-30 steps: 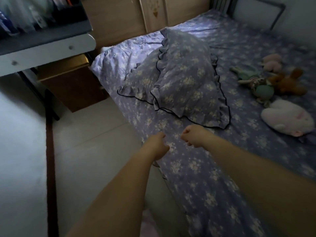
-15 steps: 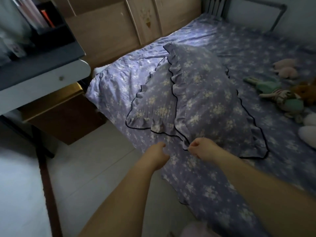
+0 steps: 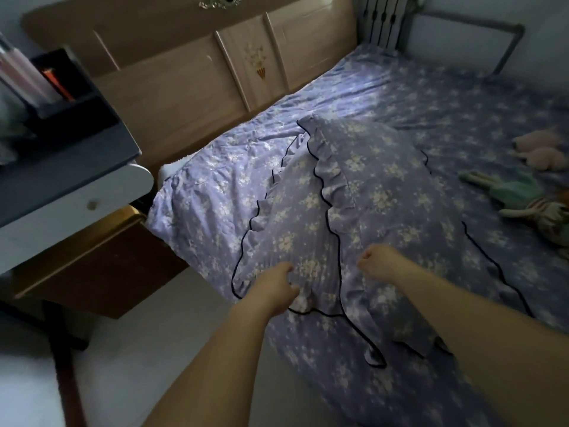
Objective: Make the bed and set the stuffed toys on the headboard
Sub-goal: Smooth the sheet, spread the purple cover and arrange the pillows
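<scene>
Partly cropped stuffed toys (image 3: 537,200), right hand (image 3: 377,263) curled (grip unclear), pillows (image 3: 369,192).

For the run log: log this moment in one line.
hands: left and right on pillows | toys on bed, not headboard

Bed (image 3: 385,97) w/ purple floral sheet, wooden headboard (image 3: 191,84) at far end. On sheet, near-left: two ruffled pillows in same floral fabric, dark piping. Upper pillow (image 3: 385,192) overlaps lower pillow (image 3: 286,229) along its right side. Right edge of bed: pink stuffed toy (image 3: 542,149); nearer, a green-dressed doll (image 3: 517,192) lying flat, partly cut off by frame. Toys well apart from pillows. Pale floor (image 3: 147,349) left of bed.
</scene>
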Demonstrator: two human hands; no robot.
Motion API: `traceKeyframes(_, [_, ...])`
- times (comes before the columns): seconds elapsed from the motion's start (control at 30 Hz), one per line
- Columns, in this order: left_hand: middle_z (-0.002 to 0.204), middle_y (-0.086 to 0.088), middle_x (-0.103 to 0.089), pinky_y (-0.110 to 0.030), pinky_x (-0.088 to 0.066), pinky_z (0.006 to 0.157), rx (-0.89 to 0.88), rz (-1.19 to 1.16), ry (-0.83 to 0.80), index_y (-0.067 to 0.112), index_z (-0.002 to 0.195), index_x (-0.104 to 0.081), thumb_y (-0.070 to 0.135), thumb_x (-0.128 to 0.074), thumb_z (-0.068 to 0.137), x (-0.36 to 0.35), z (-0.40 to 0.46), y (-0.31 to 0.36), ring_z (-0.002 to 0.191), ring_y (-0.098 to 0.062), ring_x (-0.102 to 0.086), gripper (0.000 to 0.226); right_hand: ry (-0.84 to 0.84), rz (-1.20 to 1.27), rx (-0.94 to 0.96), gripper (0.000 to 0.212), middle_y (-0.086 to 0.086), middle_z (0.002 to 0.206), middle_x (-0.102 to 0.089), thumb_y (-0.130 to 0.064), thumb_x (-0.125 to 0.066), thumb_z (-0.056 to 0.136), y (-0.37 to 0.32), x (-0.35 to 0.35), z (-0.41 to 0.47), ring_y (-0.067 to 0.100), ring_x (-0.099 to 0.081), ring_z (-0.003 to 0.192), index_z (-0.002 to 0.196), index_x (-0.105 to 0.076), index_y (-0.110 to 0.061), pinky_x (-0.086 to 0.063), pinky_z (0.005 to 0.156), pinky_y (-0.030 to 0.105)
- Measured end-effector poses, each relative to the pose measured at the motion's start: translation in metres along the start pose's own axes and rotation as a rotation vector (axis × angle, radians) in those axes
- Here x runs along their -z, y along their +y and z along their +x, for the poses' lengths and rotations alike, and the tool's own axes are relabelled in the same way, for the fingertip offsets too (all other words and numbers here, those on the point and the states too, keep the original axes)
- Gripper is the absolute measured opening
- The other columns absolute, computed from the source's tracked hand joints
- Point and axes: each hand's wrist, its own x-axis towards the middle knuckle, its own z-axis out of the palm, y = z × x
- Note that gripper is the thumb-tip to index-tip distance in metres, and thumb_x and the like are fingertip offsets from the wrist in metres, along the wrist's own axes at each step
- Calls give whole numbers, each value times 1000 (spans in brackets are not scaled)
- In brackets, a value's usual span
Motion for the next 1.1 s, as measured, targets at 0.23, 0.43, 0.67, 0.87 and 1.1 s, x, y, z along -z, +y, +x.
traceKeyframes(0.23, [144, -11, -40, -34, -45, 90, 6, 50, -74, 18, 146, -29, 25, -46, 98, 66, 81, -32, 118, -28, -50, 51, 61, -67, 38, 34, -6, 67, -41, -21, -52, 93, -75, 0, 74, 6, -37, 59, 62, -39, -27, -40, 72, 26])
traceKeyframes(0.43, [146, -13, -37, -33, -44, 89, -56, 115, -167, 21, 145, -29, 28, -47, 97, 119, 160, -55, 117, -29, -50, 52, 145, -35, -116, 17, 12, 90, -58, -18, -48, 97, -103, 2, 128, 25, -57, 76, 96, -62, -9, -46, 66, 33])
traceKeyframes(0.67, [134, -8, -48, -28, -39, 76, -77, 133, -208, 16, 137, -40, 24, -44, 96, 165, 212, -81, 108, -25, -53, 41, 80, -5, -240, 24, 9, 117, -56, -27, -49, 98, -140, -8, 161, 25, -56, 95, 114, -56, -11, -49, 80, 35])
traceKeyframes(0.87, [136, -7, -48, -29, -42, 86, -85, 127, -204, 18, 138, -38, 26, -46, 95, 180, 232, -84, 112, -24, -51, 45, 134, 34, -249, 14, 16, 99, -59, -20, -49, 97, -149, -2, 179, 27, -56, 81, 96, -58, -9, -41, 67, 31])
traceKeyframes(1.1, [138, -8, -47, -33, -45, 95, -64, 124, -230, 20, 141, -36, 28, -46, 95, 176, 244, -64, 118, -26, -51, 47, 197, -23, -209, 16, 9, 96, -60, -25, -52, 95, -140, 10, 186, 24, -58, 85, 85, -56, -13, -49, 75, 33])
